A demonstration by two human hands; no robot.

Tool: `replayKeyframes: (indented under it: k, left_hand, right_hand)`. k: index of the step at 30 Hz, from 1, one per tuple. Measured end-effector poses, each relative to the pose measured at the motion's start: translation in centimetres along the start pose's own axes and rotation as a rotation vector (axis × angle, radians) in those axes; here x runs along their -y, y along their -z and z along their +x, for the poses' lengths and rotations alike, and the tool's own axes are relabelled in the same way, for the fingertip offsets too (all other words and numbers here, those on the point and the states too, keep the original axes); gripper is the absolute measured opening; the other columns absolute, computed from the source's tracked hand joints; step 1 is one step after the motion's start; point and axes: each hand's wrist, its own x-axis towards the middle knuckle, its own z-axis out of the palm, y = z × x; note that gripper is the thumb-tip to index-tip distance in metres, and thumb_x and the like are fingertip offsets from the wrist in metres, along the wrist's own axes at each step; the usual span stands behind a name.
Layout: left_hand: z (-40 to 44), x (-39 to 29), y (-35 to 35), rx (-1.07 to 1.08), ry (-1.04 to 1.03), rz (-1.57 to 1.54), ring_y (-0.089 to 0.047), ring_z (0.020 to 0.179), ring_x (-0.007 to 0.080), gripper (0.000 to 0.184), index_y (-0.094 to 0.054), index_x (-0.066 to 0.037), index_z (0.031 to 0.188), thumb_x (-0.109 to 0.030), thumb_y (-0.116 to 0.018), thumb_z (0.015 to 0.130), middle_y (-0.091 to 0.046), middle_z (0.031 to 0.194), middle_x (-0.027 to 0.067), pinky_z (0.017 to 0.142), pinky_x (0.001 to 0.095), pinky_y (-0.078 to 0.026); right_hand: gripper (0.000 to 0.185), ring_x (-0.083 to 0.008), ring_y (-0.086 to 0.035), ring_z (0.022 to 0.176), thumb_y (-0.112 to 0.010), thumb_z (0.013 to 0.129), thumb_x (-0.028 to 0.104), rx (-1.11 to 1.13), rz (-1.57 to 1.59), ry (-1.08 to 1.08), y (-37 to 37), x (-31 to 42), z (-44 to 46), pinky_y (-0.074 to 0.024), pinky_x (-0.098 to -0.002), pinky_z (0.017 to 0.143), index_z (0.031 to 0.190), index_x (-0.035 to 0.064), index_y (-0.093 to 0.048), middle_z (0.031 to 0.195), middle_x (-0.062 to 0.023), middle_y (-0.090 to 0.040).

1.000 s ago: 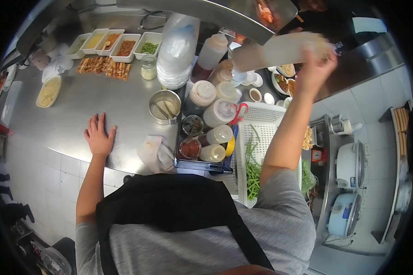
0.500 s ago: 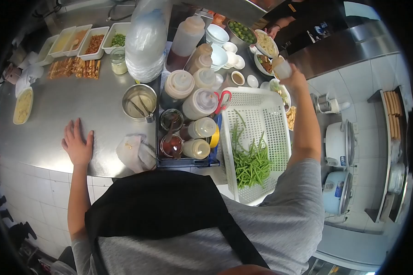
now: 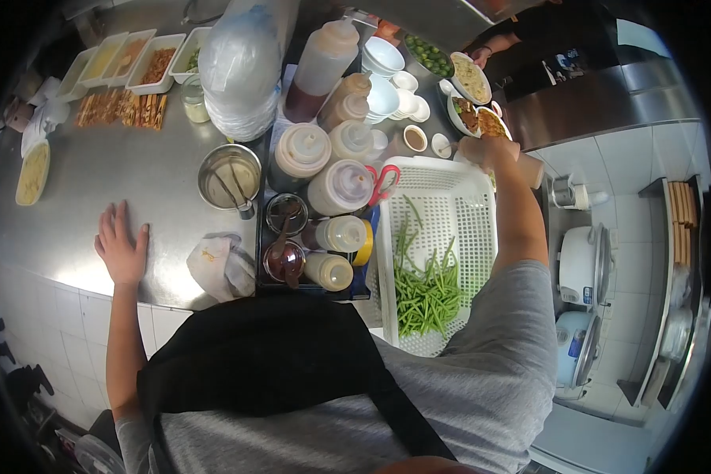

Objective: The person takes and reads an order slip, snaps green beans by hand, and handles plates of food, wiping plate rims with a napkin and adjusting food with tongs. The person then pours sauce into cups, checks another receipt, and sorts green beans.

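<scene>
My left hand [image 3: 120, 251] rests open and flat on the steel counter [image 3: 71, 237], fingers spread, holding nothing. A crumpled cloth [image 3: 221, 267] lies to its right, below a metal pot [image 3: 229, 178] with utensils in it. My right hand [image 3: 498, 150] reaches past the white basket [image 3: 383, 237] of green beans [image 3: 426, 292], close to the bowls of food. Motion smears its fingers, and pale blurred shapes lie around it; whether it holds one I cannot make out. Near it are a bowl of reddish-orange food [image 3: 491, 124] and a small cup of brown sauce [image 3: 414, 139].
Sauce bottles [image 3: 341, 187] and jars crowd a dark tray between my arms, with red-handled scissors [image 3: 382, 183] beside them. A tall bag-wrapped stack [image 3: 241, 75] stands behind. Another person's hand [image 3: 483, 54] is at a bowl [image 3: 471, 79] at the back right. Rice cookers [image 3: 577, 265] stand right.
My right hand, which held a small translucent container over the bowls, has dropped lower and nearer, uncovering the reddish-orange food. My left hand stays flat on the counter. The view has shifted slightly.
</scene>
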Motion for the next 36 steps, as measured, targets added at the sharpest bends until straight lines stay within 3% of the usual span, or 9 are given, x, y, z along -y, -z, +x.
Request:
replayKeyframes:
  k: [1,4,13,19,22,28,31,34,36]
  left_hand:
    - [0.0,0.0,-0.1,-0.006,-0.006,-0.004,-0.023,0.136,0.0272,0.062,-0.033,-0.021,0.14,-0.041,-0.054,0.085,-0.03,0.143,0.0094,0.108,0.0522,-0.017]
    - [0.0,-0.2,-0.1,-0.002,-0.001,0.0,-0.023,0.136,0.0274,0.062,-0.034,-0.021,0.14,-0.041,-0.054,0.085,-0.03,0.143,0.0092,0.108,0.0524,-0.017]
    - [0.0,0.0,-0.2,0.006,0.014,0.012,-0.023,0.136,0.0276,0.062,-0.033,-0.021,0.14,-0.043,-0.053,0.085,-0.03,0.144,0.0093,0.108,0.0524,-0.018]
    - [-0.1,0.3,-0.3,-0.003,0.002,0.014,-0.023,0.136,0.0278,0.063,-0.033,-0.022,0.14,-0.043,-0.053,0.085,-0.03,0.143,0.0097,0.108,0.0523,-0.017]
    - [-0.1,0.2,-0.1,0.003,0.008,0.014,-0.023,0.136,0.0279,0.063,-0.033,-0.022,0.14,-0.043,-0.054,0.085,-0.03,0.143,0.0098,0.108,0.0524,-0.017]
    - [0.0,-0.1,0.1,-0.005,0.004,-0.012,-0.023,0.136,0.0279,0.062,-0.034,-0.021,0.14,-0.041,-0.055,0.085,-0.031,0.143,0.0099,0.108,0.0525,-0.017]
    - [-0.3,0.0,0.2,-0.012,0.003,-0.02,-0.023,0.136,0.028,0.062,-0.035,-0.021,0.139,-0.04,-0.055,0.085,-0.031,0.143,0.0098,0.108,0.0522,-0.018]
    - [-0.5,0.2,0.3,-0.012,-0.002,-0.015,-0.024,0.136,0.0282,0.062,-0.035,-0.02,0.139,-0.041,-0.055,0.084,-0.031,0.143,0.0103,0.107,0.0524,-0.018]
    - [-0.8,0.7,0.6,-0.033,-0.001,-0.008,-0.025,0.135,0.028,0.062,-0.035,-0.02,0.139,-0.041,-0.056,0.084,-0.032,0.142,0.0105,0.107,0.0527,-0.018]
  right_hand:
    - [0.049,-0.0212,-0.062,0.104,-0.074,0.067,0.021,-0.025,-0.033,0.002,-0.2,0.2,0.1,-0.0499,-0.0374,0.081,0.114,0.0202,-0.06,0.107,-0.0023,-0.067]
    - [0.066,-0.0213,-0.062,0.103,-0.082,0.055,0.016,-0.029,-0.011,-0.045,-1.1,0.3,1.6,-0.0493,-0.0379,0.081,0.116,0.0219,-0.057,0.108,-0.0032,-0.066]
    - [0.054,-0.0212,-0.063,0.101,-0.08,0.061,0.013,-0.046,0.003,-0.042,-0.7,0.4,1.4,-0.0509,-0.0363,0.081,0.111,0.023,-0.061,0.104,-0.003,-0.067]
    - [0.046,-0.021,-0.064,0.099,-0.079,0.062,0.013,-0.043,0.04,-0.133,-2.2,0.1,3.0,-0.0524,-0.0346,0.078,0.106,0.0171,-0.067,0.105,-0.0043,-0.068]
    - [0.029,-0.0234,-0.06,0.108,-0.055,0.086,0.016,0.006,0.042,-0.131,-1.7,-0.1,2.1,-0.046,-0.042,0.091,0.113,0.0148,-0.065,0.113,-0.0062,-0.065]
    - [0.057,-0.0246,-0.059,0.11,-0.079,0.063,0.022,0.193,0.255,-0.201,0.9,-1.6,-1.5,-0.0445,-0.0422,0.093,0.116,0.0125,-0.062,0.118,-0.0088,-0.062]
    - [0.075,-0.0234,-0.061,0.104,-0.085,0.051,0.016,0.089,0.515,-0.238,-0.9,-2.5,-2.3,-0.0478,-0.0394,0.087,0.12,0.0077,-0.057,0.119,-0.0106,-0.061]
    - [0.076,-0.0224,-0.063,0.095,-0.082,0.054,0.011,-0.14,1.328,-0.007,-7.5,-4.7,-1.5,-0.05,-0.0376,0.079,0.123,0.0046,-0.051,0.111,-0.0119,-0.062]
    - [0.076,-0.0223,-0.061,0.095,-0.082,0.056,0.016,-0.175,1.62,-0.036,-8.3,-4.7,-1.8,-0.0493,-0.0382,0.08,0.122,0.0025,-0.048,0.107,-0.0122,-0.062]
